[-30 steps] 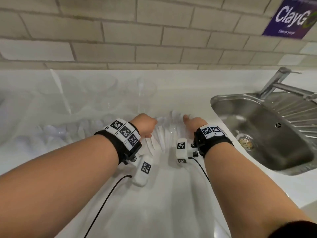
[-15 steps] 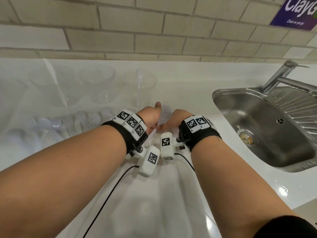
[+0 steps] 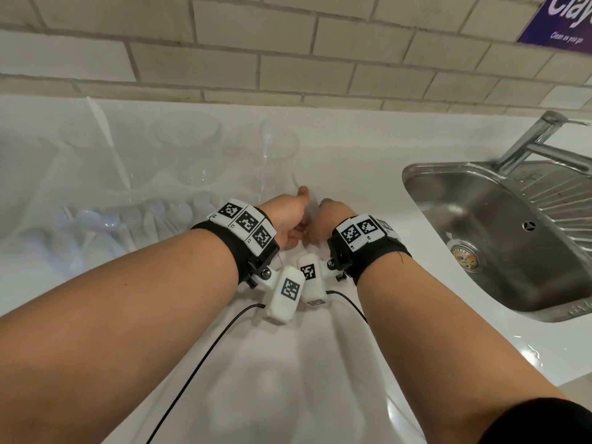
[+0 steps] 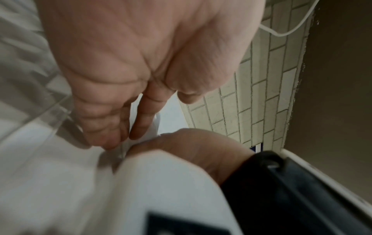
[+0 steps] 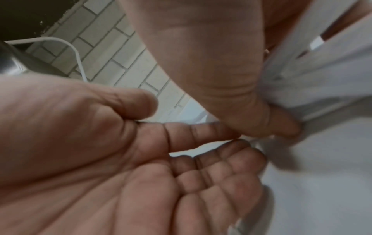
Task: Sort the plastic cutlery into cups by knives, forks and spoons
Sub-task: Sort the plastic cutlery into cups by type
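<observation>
My left hand (image 3: 288, 219) and right hand (image 3: 323, 219) meet at the middle of the white counter (image 3: 320, 363). They press a small bunch of white plastic cutlery (image 3: 312, 208) between them. In the left wrist view my left hand's fingers (image 4: 124, 127) point down, nearly straight, against a white piece (image 4: 156, 125). The right wrist view has my right hand (image 5: 211, 151) palm open, fingers straight, touching the left hand's fingertips. Three clear cups stand behind: the left cup (image 3: 80, 149) holds a knife (image 3: 105, 136), the middle cup (image 3: 189, 149) looks empty, the right cup (image 3: 282, 155) holds a spoon (image 3: 266, 139).
A loose pile of white spoons and forks (image 3: 112, 225) lies left of my left wrist. A steel sink (image 3: 480, 219) with a tap (image 3: 528, 142) fills the right side. A tiled wall (image 3: 288, 59) closes the back. Black cables (image 3: 198, 363) trail from the wrist cameras.
Over the last second my hands drew together from either side of a fanned row of cutlery, bunching it between them. The view has shifted slightly left.
</observation>
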`<state>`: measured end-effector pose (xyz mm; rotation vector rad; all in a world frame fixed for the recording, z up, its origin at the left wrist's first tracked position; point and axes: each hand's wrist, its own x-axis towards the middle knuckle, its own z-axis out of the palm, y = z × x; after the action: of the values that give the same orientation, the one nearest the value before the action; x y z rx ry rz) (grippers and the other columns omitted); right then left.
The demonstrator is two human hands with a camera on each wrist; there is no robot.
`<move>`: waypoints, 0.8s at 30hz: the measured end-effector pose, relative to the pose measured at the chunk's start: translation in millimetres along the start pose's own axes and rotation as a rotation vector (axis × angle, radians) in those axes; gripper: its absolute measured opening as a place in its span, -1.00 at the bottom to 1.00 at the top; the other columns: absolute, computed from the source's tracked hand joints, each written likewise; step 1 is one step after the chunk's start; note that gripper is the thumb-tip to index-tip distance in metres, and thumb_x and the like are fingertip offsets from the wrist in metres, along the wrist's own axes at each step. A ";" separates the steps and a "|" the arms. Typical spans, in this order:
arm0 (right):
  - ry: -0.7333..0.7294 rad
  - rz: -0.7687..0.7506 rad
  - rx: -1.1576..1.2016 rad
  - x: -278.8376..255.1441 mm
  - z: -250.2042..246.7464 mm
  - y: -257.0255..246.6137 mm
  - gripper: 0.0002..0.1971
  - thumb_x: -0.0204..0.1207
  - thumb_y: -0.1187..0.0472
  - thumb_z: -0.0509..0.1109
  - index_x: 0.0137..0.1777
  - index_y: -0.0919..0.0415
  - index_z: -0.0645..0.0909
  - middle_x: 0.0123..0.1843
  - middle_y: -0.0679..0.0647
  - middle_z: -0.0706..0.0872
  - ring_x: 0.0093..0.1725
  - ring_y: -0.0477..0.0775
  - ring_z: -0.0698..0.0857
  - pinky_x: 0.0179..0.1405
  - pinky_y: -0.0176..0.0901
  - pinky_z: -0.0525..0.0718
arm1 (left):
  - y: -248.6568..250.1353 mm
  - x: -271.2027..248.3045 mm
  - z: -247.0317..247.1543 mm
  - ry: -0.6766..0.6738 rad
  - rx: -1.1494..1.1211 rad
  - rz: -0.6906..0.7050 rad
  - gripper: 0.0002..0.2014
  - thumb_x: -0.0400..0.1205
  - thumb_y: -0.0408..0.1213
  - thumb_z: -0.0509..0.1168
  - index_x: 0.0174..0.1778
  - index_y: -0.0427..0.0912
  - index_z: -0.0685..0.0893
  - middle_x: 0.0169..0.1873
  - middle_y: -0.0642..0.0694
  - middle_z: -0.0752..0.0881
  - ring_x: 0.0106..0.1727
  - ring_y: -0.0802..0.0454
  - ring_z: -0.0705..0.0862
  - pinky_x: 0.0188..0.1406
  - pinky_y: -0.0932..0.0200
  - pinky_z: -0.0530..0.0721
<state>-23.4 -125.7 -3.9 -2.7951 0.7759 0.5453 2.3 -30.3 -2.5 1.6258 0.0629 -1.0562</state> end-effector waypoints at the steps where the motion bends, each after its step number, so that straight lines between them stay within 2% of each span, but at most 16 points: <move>1: -0.006 -0.007 -0.009 1.8 -0.1 0.9 -0.44 0.38 0.17 0.53 0.34 0.28 0.43 0.19 0.17 0.69 0.17 0.24 0.69 -0.06 -0.05 0.63 | -0.5 0.9 -1.4 0.016 -0.001 -0.003 -0.38 0.68 0.25 -0.10 -0.17 -0.28 0.55 -0.20 -0.19 0.50 -0.32 0.02 0.38 -0.36 0.20 0.34; 2: -0.012 -0.020 -0.021 2.9 -0.7 2.0 -0.47 0.42 0.20 0.50 0.35 0.30 0.42 0.21 0.17 0.67 0.20 0.23 0.68 -0.07 -0.06 0.61 | -0.5 1.4 -3.2 0.037 -0.011 -0.001 -0.38 0.68 0.24 -0.10 -0.23 -0.27 0.51 -0.24 -0.16 0.47 -0.30 0.01 0.40 -0.36 0.21 0.35; 4: 0.006 -0.042 -0.041 2.9 -1.0 3.9 -0.58 0.45 0.26 0.46 0.28 0.31 0.46 0.11 0.14 0.68 0.13 0.19 0.69 -0.10 -0.12 0.60 | -0.2 4.1 -9.1 0.090 -0.061 0.025 -0.39 0.69 0.23 -0.09 -0.17 -0.29 0.53 -0.18 -0.18 0.51 -0.18 -0.03 0.48 -0.31 0.21 0.43; 6: 0.047 -0.049 -0.030 2.4 1.6 6.0 -0.70 0.40 0.29 0.46 0.08 0.27 0.49 -0.16 0.07 0.61 -0.08 0.15 0.66 -0.20 -0.15 0.62 | -0.2 4.8 -17.0 0.151 -0.109 0.082 -0.36 0.70 0.21 -0.09 0.05 -0.35 0.58 0.00 -0.24 0.60 0.00 -0.09 0.58 -0.10 0.11 0.58; 8: 0.079 -0.040 0.002 2.1 5.7 8.2 -0.74 0.37 0.31 0.45 -0.04 0.24 0.43 -0.28 0.06 0.51 -0.18 0.12 0.62 -0.27 -0.14 0.62 | 0.0 2.8 -25.1 0.183 -0.180 0.126 -0.33 0.71 0.20 -0.09 0.24 -0.39 0.55 0.12 -0.29 0.62 0.13 -0.16 0.61 0.16 0.02 0.58; 12: 0.114 -0.091 0.021 2.6 7.6 12.4 -0.80 0.35 0.34 0.35 -0.06 0.19 0.45 -0.26 0.05 0.54 -0.27 0.09 0.59 -0.31 -0.10 0.61 | 2.5 -12.6 -40.8 0.178 -0.350 0.183 -0.39 0.70 0.19 -0.03 0.24 -0.33 0.53 0.09 -0.24 0.59 0.16 -0.18 0.62 0.25 -0.05 0.55; 14: 0.127 -0.151 0.015 2.3 6.7 14.5 -0.78 0.35 0.34 0.33 0.00 0.19 0.47 -0.23 0.03 0.55 -0.24 0.10 0.59 -0.30 -0.10 0.58 | 2.3 -22.5 -47.1 0.185 -0.396 0.230 -0.45 0.69 0.18 0.03 0.38 -0.20 0.47 0.24 -0.18 0.54 0.24 -0.18 0.57 0.30 -0.11 0.51; 15: 0.135 -0.188 0.021 1.5 6.2 15.0 -0.77 0.35 0.33 0.33 0.00 0.20 0.45 -0.22 0.02 0.54 -0.20 0.11 0.59 -0.28 -0.11 0.57 | 1.8 -26.2 -49.5 0.209 -0.380 0.275 -0.48 0.69 0.16 0.05 0.49 -0.06 0.40 0.34 -0.13 0.49 0.30 -0.17 0.54 0.35 -0.13 0.48; 17: 0.131 -0.266 0.044 -4.1 6.8 14.5 -0.78 0.34 0.33 0.35 -0.07 0.17 0.41 -0.23 0.01 0.52 -0.16 0.13 0.59 -0.26 -0.13 0.55 | 1.6 -32.3 -52.3 0.276 -0.198 0.386 -0.53 0.70 0.11 0.07 0.54 0.13 0.35 0.48 -0.01 0.43 0.39 -0.12 0.49 0.43 -0.11 0.44; 20: 0.112 -0.335 0.069 -16.5 14.3 11.9 -0.79 0.31 0.33 0.35 -0.25 0.09 0.36 -0.28 -0.01 0.51 -0.18 0.13 0.59 -0.29 -0.17 0.50 | 1.6 -36.7 -48.9 0.299 0.102 0.425 -0.58 0.72 -0.01 0.12 0.50 -0.01 0.47 0.49 -0.06 0.48 0.48 -0.07 0.47 0.42 0.02 0.48; 24: 0.151 -0.393 0.183 -21.5 18.9 6.3 -0.80 0.28 0.37 0.35 -0.20 0.16 0.40 -0.28 0.01 0.54 -0.20 0.13 0.60 -0.37 -0.20 0.49 | 2.1 -38.5 -37.8 0.319 0.370 0.396 -0.61 0.76 -0.20 0.06 0.46 -0.26 0.50 0.44 -0.26 0.54 0.45 -0.21 0.49 0.42 -0.01 0.48</move>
<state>-49.5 -116.0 -13.2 -2.7320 0.2657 0.1857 2.8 17.5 22.6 2.0260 -0.2469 -0.5172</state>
